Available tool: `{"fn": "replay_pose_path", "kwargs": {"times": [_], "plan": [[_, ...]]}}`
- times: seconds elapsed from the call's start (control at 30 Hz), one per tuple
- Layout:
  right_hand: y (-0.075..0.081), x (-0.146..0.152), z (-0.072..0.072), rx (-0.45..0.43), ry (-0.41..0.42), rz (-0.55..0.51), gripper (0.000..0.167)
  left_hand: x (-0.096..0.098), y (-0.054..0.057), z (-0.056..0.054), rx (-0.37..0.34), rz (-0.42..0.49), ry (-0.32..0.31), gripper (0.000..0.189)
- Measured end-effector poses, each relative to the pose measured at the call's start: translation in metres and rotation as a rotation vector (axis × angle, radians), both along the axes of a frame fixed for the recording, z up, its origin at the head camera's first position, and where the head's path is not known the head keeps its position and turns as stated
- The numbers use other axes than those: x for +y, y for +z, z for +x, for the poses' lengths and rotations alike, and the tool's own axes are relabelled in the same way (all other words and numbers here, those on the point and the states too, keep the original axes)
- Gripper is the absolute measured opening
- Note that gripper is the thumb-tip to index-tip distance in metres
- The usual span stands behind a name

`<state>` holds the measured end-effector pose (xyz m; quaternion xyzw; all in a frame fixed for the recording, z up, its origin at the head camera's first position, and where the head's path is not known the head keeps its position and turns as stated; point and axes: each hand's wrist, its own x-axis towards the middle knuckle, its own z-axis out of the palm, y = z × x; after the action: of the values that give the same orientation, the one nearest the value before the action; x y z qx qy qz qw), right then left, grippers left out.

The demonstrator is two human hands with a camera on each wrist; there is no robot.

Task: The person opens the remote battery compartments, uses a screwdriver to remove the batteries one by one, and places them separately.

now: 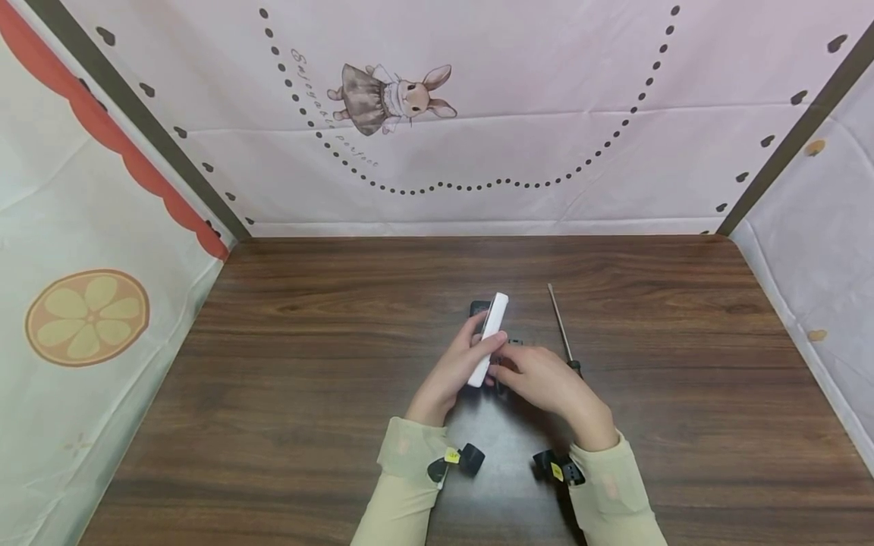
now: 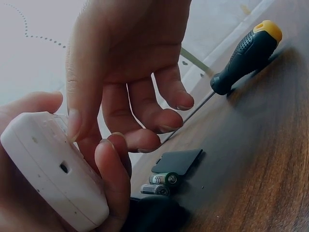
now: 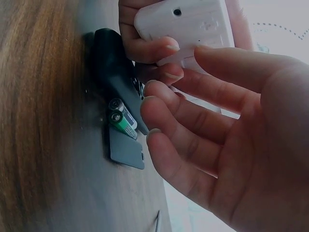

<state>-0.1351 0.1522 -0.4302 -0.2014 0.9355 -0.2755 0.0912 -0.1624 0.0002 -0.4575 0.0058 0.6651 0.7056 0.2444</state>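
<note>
My left hand (image 1: 451, 371) grips a white plastic device (image 1: 493, 330) with rounded edges, tilted above the table. A small dark hole shows in one of its faces in both wrist views. At the device's edge, my right hand (image 1: 546, 381) has its thumb and index finger on the casing, the other fingers loosely bent and holding nothing. Beneath the hands lie a green battery (image 3: 122, 124), a silver battery (image 3: 129, 115) and a flat dark grey cover (image 3: 126, 149). Close by is a black object (image 3: 110, 58), its kind unclear and partly hidden by my left hand.
A screwdriver (image 2: 248, 58) with a black and yellow handle lies right of my hands, its shaft pointing to the back of the wooden table (image 1: 307, 326). Printed cloth (image 1: 512, 136) hangs behind the table and along both sides.
</note>
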Motion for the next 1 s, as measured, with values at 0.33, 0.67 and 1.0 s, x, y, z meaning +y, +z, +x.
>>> {"fn": "replay_pose_path", "kwargs": {"times": [0.33,0.67,1.0], "plan": [[0.0009,0.0002,0.0012,0.015,-0.002,0.001,0.016,0.0001,0.0013,0.0008,0.005,0.019,-0.011,0.070],[0.0028,0.0023,-0.0001,0.018,-0.004,-0.006,0.018,0.0001,0.0010,0.0002,0.020,0.023,-0.016,0.067],[0.0031,0.0013,0.0006,0.030,0.001,-0.008,0.015,0.0007,-0.0012,0.0001,0.012,0.017,-0.013,0.067]]}}
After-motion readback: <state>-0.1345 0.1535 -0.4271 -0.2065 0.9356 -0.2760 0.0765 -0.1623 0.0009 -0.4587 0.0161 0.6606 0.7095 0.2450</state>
